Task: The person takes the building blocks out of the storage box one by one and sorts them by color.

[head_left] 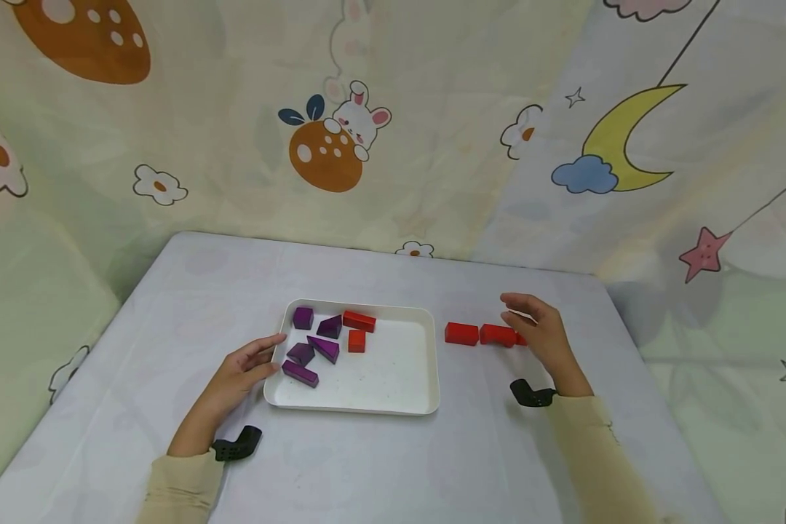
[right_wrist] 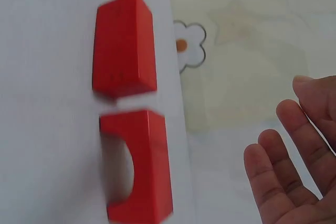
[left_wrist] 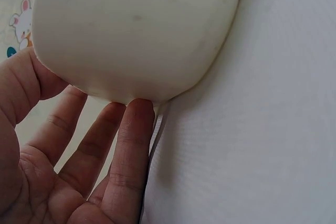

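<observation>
My left hand [head_left: 242, 371] is at the left end of the white tray [head_left: 393, 397], its fingertips touching the outer wall; the left wrist view shows the fingers fairly straight against it. Inside the tray lie several purple blocks [head_left: 323, 348] of mixed shapes and two red blocks [head_left: 356, 341]. Over the right side of the table hovers my right hand [head_left: 537, 331], holding nothing, fingers spread loosely. Below and beside it is a row of red blocks: a rectangular one [right_wrist: 124, 45], an arched one [right_wrist: 147, 166], and another [head_left: 520, 340] partly hidden by the hand.
A white cloth [head_left: 380, 466] covers the table. Behind it hangs a patterned curtain [head_left: 432, 145] with a rabbit, moon and flowers. Each wrist wears a black device [head_left: 237, 443]. The red row stands just right of the tray.
</observation>
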The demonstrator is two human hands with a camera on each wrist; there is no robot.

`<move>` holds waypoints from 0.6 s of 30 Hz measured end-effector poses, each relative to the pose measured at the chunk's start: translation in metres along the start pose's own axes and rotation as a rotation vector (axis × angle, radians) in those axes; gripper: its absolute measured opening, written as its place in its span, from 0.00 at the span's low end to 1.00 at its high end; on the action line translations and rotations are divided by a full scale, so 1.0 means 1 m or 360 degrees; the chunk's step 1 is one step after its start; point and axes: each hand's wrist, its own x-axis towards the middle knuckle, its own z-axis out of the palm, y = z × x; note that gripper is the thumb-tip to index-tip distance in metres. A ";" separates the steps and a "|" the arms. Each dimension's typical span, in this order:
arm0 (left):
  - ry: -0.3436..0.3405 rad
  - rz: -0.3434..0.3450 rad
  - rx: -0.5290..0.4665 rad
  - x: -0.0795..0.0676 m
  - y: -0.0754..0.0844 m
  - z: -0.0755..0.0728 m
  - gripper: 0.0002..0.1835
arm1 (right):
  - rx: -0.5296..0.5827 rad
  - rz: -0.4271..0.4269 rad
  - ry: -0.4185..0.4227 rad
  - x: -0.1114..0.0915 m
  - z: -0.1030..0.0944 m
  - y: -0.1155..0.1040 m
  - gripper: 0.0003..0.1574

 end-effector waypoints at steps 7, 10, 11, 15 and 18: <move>-0.0008 0.0024 -0.0022 -0.001 0.001 -0.001 0.31 | 0.0101 -0.0021 -0.0056 0.010 0.038 -0.016 0.23; -0.0005 0.0045 -0.0041 -0.001 0.000 -0.001 0.30 | 0.0116 -0.0026 -0.0081 0.015 0.054 -0.023 0.23; -0.0007 0.0053 -0.0048 -0.001 0.000 -0.001 0.30 | 0.0116 -0.0033 -0.0091 0.016 0.060 -0.025 0.23; -0.0004 0.0057 -0.0046 -0.002 0.001 -0.001 0.30 | 0.0136 -0.0037 -0.0135 0.019 0.079 -0.032 0.23; 0.0000 0.0045 -0.0032 -0.002 0.001 -0.001 0.30 | 0.0176 -0.0040 -0.0180 0.021 0.092 -0.037 0.22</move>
